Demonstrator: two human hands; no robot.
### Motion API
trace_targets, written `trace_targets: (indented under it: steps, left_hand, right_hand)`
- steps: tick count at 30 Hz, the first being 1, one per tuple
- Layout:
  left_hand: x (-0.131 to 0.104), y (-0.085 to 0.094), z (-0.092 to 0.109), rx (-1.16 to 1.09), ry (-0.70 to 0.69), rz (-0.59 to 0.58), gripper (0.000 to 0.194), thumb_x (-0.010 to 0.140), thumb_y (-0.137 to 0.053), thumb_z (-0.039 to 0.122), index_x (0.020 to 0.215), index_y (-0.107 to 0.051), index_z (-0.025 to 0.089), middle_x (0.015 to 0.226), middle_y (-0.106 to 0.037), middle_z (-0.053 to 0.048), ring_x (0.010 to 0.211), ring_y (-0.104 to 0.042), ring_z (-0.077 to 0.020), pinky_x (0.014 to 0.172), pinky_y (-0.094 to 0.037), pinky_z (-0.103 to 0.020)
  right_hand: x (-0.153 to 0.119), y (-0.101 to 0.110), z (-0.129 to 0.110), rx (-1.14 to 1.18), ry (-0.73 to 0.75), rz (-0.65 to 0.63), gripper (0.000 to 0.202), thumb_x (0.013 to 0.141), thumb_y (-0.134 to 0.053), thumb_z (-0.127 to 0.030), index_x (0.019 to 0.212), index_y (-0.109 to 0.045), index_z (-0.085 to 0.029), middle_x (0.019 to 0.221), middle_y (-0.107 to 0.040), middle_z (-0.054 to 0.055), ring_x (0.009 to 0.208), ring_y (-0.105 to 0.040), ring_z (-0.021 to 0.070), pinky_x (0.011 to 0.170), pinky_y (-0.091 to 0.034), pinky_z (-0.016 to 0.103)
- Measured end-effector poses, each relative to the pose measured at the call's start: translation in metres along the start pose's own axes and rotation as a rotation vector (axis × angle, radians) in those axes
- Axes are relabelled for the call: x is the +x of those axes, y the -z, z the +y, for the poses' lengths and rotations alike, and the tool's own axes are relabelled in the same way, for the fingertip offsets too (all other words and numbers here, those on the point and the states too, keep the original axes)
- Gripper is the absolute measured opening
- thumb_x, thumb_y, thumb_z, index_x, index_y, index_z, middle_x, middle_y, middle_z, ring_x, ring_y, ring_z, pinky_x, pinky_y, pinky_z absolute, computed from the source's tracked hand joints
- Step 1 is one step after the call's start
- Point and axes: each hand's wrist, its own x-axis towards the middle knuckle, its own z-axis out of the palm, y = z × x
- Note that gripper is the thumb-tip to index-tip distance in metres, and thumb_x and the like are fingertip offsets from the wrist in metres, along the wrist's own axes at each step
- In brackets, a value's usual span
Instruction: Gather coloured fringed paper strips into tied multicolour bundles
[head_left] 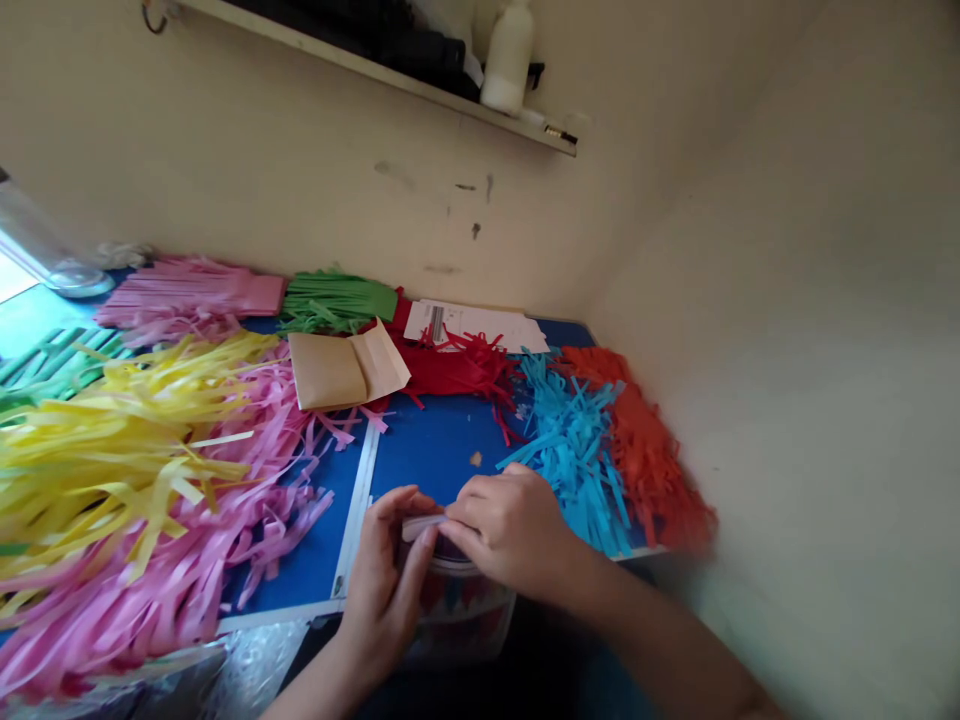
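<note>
Left hand (381, 575) and right hand (514, 525) both pinch a small pale strip (420, 525), over a clear tub (472, 632) at the front edge of the blue table (435, 440); strip-to-tub contact: cannot tell. Blue fringe (574, 450) lies beyond right hand, pink fringe (281, 530) beyond left

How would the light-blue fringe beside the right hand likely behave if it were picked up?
The light-blue fringe would probably droop, since its narrow strips bend and splay in many directions. It seems light for its bulk, as the strips look thin and loosely heaped. Pulled sideways, it might snag the orange fringe, because the two meet along one side.
</note>
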Motion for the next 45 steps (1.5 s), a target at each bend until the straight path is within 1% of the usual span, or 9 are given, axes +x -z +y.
trace_targets:
  steps: [5,13,19,24,27,30,36,41,45]
  left_hand:
    - [0.001,-0.001,0.000,0.084,-0.057,-0.004,0.025,0.096,-0.045,0.025,0.121,-0.047,0.023,0.101,-0.064,-0.003,0.090,-0.066,-0.0149,0.078,-0.054,-0.028]
    - [0.021,0.003,0.006,0.750,-0.527,-0.028,0.021,0.096,-0.043,0.020,0.088,-0.062,0.022,0.078,-0.067,-0.001,0.073,-0.060,-0.0181,0.075,-0.041,-0.034]
    - [0.039,-0.004,0.033,1.083,-0.825,-0.312,0.035,0.097,-0.042,0.041,0.076,-0.062,0.021,0.064,-0.062,-0.001,0.071,-0.061,-0.0235,0.091,-0.033,-0.045]
    - [0.047,-0.003,0.035,1.149,-0.915,-0.376,0.039,0.099,-0.041,0.036,0.067,-0.059,0.021,0.056,-0.059,0.000,0.057,-0.060,-0.0216,0.083,-0.037,-0.043]
    - [0.051,-0.006,0.033,1.173,-0.963,-0.411,0.038,0.099,-0.040,0.041,0.088,-0.067,0.018,0.057,-0.062,-0.001,0.057,-0.063,-0.0228,0.083,-0.040,-0.045]
    - [0.054,-0.017,0.034,1.119,-1.000,-0.503,0.046,0.100,-0.034,0.046,0.111,-0.065,0.014,0.062,-0.067,-0.003,0.056,-0.064,-0.0227,0.067,-0.043,-0.038]
    - [0.054,-0.028,0.039,1.084,-0.982,-0.560,0.038,0.100,-0.038,0.039,0.079,-0.064,0.020,0.058,-0.062,0.000,0.050,-0.061,-0.0200,0.053,-0.038,-0.032]
    - [0.052,-0.020,0.033,1.101,-1.041,-0.484,0.039,0.099,-0.040,0.041,0.108,-0.067,0.015,0.067,-0.068,-0.004,0.055,-0.064,-0.0205,0.056,-0.043,-0.032]
    - [0.051,-0.022,0.029,1.120,-1.036,-0.492,0.039,0.098,-0.043,0.040,0.117,-0.065,0.014,0.070,-0.069,-0.005,0.056,-0.064,-0.0220,0.057,-0.042,-0.034]
  right_hand:
    - [-0.001,0.000,-0.006,-0.020,0.001,-0.028,0.022,0.091,-0.064,-0.033,0.076,-0.071,-0.019,0.075,-0.070,0.000,0.066,-0.061,0.0138,0.061,-0.026,0.031]
    - [-0.007,0.014,0.030,0.370,-0.143,-0.301,0.017,0.083,-0.074,-0.033,0.098,-0.077,-0.026,0.095,-0.077,-0.002,0.087,-0.070,0.0148,0.070,-0.043,0.022]
    - [-0.012,0.012,0.037,0.357,-0.261,-0.269,0.018,0.082,-0.071,-0.029,0.097,-0.079,-0.020,0.097,-0.077,0.005,0.091,-0.071,0.0210,0.077,-0.047,0.025]
    - [-0.034,0.012,0.065,0.765,-0.336,-0.345,0.029,0.082,-0.073,-0.034,0.106,-0.077,-0.019,0.100,-0.077,0.004,0.092,-0.071,0.0176,0.078,-0.049,0.020]
    - [-0.044,0.012,0.074,0.786,-0.388,-0.264,0.026,0.082,-0.074,-0.034,0.102,-0.078,-0.018,0.097,-0.078,0.004,0.092,-0.072,0.0182,0.079,-0.049,0.020]
    - [-0.044,0.012,0.070,0.736,-0.321,-0.207,0.019,0.085,-0.070,-0.030,0.097,-0.079,-0.018,0.096,-0.078,0.002,0.093,-0.071,0.0164,0.078,-0.047,0.018]
    - [-0.055,0.004,0.051,0.530,-0.236,-0.079,0.022,0.095,-0.058,-0.029,0.092,-0.077,-0.018,0.093,-0.078,0.002,0.090,-0.071,0.0156,0.077,-0.046,0.020]
    - [-0.081,-0.016,0.035,0.613,-0.253,0.166,0.029,0.097,-0.054,-0.024,0.122,-0.066,-0.016,0.122,-0.070,0.009,0.114,-0.065,0.0170,0.100,-0.044,0.030]
    - [-0.089,-0.025,0.030,0.753,-0.294,0.257,0.029,0.097,-0.053,-0.024,0.121,-0.067,-0.017,0.129,-0.066,0.010,0.124,-0.059,0.0158,0.106,-0.043,0.031]
